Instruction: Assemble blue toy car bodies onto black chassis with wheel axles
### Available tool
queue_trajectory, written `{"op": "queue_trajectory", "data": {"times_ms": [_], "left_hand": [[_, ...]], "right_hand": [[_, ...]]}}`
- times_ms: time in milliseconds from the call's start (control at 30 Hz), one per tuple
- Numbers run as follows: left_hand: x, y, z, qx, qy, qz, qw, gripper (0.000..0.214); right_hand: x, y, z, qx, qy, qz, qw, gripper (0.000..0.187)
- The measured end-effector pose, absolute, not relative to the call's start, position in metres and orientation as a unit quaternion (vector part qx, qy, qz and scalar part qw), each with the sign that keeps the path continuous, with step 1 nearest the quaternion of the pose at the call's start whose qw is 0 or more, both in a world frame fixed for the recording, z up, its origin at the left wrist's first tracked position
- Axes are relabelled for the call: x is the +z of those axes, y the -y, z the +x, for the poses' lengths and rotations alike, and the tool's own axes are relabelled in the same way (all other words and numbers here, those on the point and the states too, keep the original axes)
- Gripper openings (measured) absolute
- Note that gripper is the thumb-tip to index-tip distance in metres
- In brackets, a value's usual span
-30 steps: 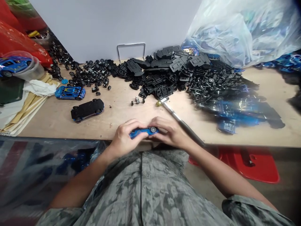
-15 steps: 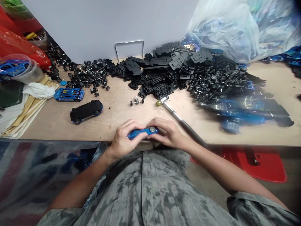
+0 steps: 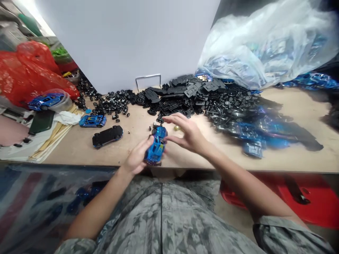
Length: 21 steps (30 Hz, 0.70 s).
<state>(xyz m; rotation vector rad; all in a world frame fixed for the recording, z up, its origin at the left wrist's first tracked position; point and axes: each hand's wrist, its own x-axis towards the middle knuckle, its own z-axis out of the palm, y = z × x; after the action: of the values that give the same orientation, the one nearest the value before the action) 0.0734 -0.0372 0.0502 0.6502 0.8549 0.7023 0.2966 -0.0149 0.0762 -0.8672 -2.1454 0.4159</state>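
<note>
A blue toy car (image 3: 156, 145) with a shiny printed body is gripped in my left hand (image 3: 138, 155) above the table's front edge. Its top faces up and it points away from me. My right hand (image 3: 186, 135) is beside the car, fingers apart, with the thumb close to the car's right side; whether it touches cannot be made out. Behind that hand a hammer shows only its yellowish tip (image 3: 177, 128); my forearm hides the rest. To the left lie an upturned toy car (image 3: 108, 137) with a black underside and another blue toy car (image 3: 92, 121).
Black chassis plates (image 3: 174, 95) and wheel axles (image 3: 225, 106) are heaped at the back. More wheels (image 3: 113, 102) lie back left. Blue car bodies (image 3: 251, 135) are blurred at the right, near a plastic bag (image 3: 265, 53). A clear tub (image 3: 65, 102) stands at the left.
The car has turned from lying sideways between both hands to pointing away, top up, in my left hand. My right hand has let go and opened. The camera view has shifted.
</note>
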Motion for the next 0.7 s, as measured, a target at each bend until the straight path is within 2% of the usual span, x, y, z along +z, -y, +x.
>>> {"op": "queue_trajectory", "data": {"times_ms": [67,133,200,267,400,533,600,700], "left_hand": [[0.047,0.038,0.078,0.361,-0.404,0.231,0.808,0.050],[0.046,0.038,0.084,0.389,-0.390,0.167,0.818,0.054],[0.045,0.037,0.089,0.407,-0.370,0.137,0.824,0.057],[0.044,0.036,0.092,0.414,-0.352,0.132,0.829,0.056],[0.036,0.037,0.096,0.421,-0.333,0.114,0.836,0.049],[0.031,0.040,0.093,0.452,-0.311,0.067,0.833,0.043],[0.032,0.042,0.089,0.462,-0.294,0.057,0.835,0.047],[0.035,0.045,0.085,0.467,-0.291,0.052,0.833,0.051]], "right_hand": [[0.069,0.033,0.288,0.067,0.831,-0.354,0.425,0.050],[0.056,0.053,0.277,0.008,0.857,-0.328,0.396,0.064],[0.043,0.069,0.269,-0.047,0.880,-0.330,0.338,0.061],[0.034,0.076,0.263,-0.074,0.887,-0.317,0.328,0.059],[0.038,0.075,0.266,-0.050,0.853,-0.301,0.424,0.067],[0.049,0.071,0.278,0.017,0.765,-0.350,0.540,0.061],[0.050,0.071,0.284,0.018,0.738,-0.370,0.564,0.058],[0.046,0.074,0.288,-0.002,0.745,-0.380,0.549,0.061]]}}
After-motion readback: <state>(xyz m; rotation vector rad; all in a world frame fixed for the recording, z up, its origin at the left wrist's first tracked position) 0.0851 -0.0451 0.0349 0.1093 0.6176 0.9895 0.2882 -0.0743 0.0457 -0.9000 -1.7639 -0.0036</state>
